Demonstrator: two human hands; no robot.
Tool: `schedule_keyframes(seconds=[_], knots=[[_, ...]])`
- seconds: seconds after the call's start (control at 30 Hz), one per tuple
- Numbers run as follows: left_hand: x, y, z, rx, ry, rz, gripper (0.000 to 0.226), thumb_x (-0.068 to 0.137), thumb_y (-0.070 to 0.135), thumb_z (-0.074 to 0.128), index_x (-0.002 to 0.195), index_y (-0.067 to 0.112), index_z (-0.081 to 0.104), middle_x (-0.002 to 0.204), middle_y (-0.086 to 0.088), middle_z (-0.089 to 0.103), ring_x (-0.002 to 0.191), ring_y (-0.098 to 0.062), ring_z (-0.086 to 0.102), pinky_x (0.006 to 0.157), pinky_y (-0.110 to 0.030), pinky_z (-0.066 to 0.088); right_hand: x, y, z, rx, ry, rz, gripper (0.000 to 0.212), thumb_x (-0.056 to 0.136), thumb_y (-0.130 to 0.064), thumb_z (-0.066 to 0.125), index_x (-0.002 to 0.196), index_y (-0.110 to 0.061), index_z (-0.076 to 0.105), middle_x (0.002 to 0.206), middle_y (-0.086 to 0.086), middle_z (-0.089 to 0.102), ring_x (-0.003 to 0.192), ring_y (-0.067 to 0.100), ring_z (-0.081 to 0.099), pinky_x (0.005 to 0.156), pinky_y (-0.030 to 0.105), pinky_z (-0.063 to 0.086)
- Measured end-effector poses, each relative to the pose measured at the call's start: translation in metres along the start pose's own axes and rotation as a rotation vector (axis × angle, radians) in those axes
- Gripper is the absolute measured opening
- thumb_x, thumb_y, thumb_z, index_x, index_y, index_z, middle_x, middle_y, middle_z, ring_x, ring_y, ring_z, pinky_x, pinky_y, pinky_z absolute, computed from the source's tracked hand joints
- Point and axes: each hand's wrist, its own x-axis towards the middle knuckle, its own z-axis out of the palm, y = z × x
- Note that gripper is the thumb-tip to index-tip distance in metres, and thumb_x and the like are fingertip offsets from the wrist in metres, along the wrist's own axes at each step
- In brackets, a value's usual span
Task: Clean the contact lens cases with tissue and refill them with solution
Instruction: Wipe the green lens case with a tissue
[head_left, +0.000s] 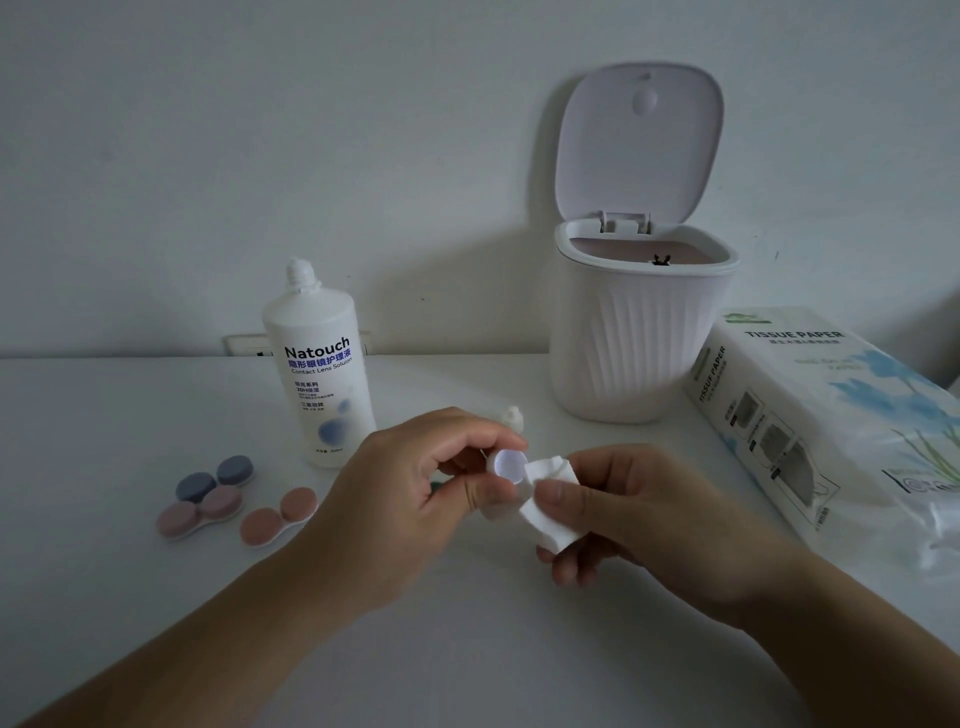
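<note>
My left hand (415, 493) grips an open white contact lens case (508, 464) above the table, one round well facing me. Beside that well my right hand (623, 514) pinches a folded white tissue (550, 501), whose edge touches the case. The white solution bottle (319, 374) stands uncapped behind my left hand, and its small cap (511, 418) sits on the table behind my fingers. Three closed cases lie at the left: a blue one (215, 477), a pink one (200, 512) and a salmon one (278, 517).
A white ribbed bin (631, 332) with its lid raised stands at the back. To the right lies a pack of tissue paper (831, 415). A small green thing (435, 486) peeks out under my left hand. The white table (467, 649) meets the wall behind.
</note>
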Motion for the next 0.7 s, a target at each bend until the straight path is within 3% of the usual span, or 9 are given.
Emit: schedule_keyframes(seconds=[0.07,0.17,0.33,0.43,0.57,0.7], knots=[[0.0006,-0.0005,-0.0028,-0.006,-0.043,-0.004,0.019,0.083,0.022,0.080,0.098,0.031,0.073,0.085,0.013,0.071,0.081,-0.014,0.070,0.074,-0.023,0.054,-0.0006,-0.0006,-0.0005,-0.039,-0.003,0.001,0.030,0.089,-0.032,0.066,0.087,-0.004,0.073,0.077,0.013,0.073,0.063,0.021,0.066,0.059,0.027,0.052],[-0.0026,0.0006,-0.0072,-0.017,-0.066,0.022,0.024,0.071,0.029,0.090,0.089,0.031,0.074,0.082,0.011,0.071,0.076,-0.013,0.068,0.070,-0.017,0.051,-0.0008,-0.0011,-0.0013,-0.066,0.038,-0.048,0.031,0.090,-0.031,0.066,0.085,-0.002,0.073,0.074,0.012,0.072,0.061,0.020,0.066,0.056,0.027,0.051],[-0.0090,0.0042,-0.0011,0.009,-0.029,0.143,0.022,0.074,0.040,0.082,0.086,0.031,0.067,0.083,0.010,0.067,0.074,-0.016,0.066,0.066,-0.028,0.053,-0.0009,0.0001,0.0019,-0.032,0.099,-0.162,0.026,0.091,-0.030,0.062,0.084,-0.009,0.076,0.073,0.008,0.072,0.061,0.019,0.066,0.055,0.026,0.049],[-0.0088,0.0051,0.0008,-0.009,-0.023,0.122,0.022,0.075,0.041,0.080,0.088,0.032,0.065,0.084,0.010,0.067,0.075,-0.016,0.066,0.067,-0.030,0.053,-0.0005,0.0012,0.0011,-0.030,0.108,-0.180,0.026,0.090,-0.030,0.064,0.084,-0.007,0.076,0.073,0.008,0.072,0.061,0.018,0.065,0.055,0.026,0.049],[-0.0051,-0.0004,-0.0065,0.021,-0.092,0.117,0.023,0.079,0.029,0.084,0.098,0.027,0.072,0.091,0.011,0.069,0.082,-0.014,0.066,0.075,-0.016,0.049,-0.0020,0.0016,-0.0031,-0.130,0.003,-0.131,0.025,0.091,-0.028,0.068,0.077,-0.007,0.073,0.070,0.013,0.072,0.060,0.019,0.065,0.059,0.028,0.051],[-0.0041,-0.0022,-0.0065,0.035,-0.130,0.096,0.024,0.080,0.021,0.078,0.102,0.027,0.072,0.092,0.008,0.068,0.083,-0.013,0.066,0.078,-0.013,0.047,-0.0033,0.0035,-0.0032,-0.172,-0.065,-0.105,0.024,0.092,-0.025,0.067,0.074,-0.012,0.073,0.065,0.006,0.071,0.058,0.015,0.065,0.059,0.027,0.051]])
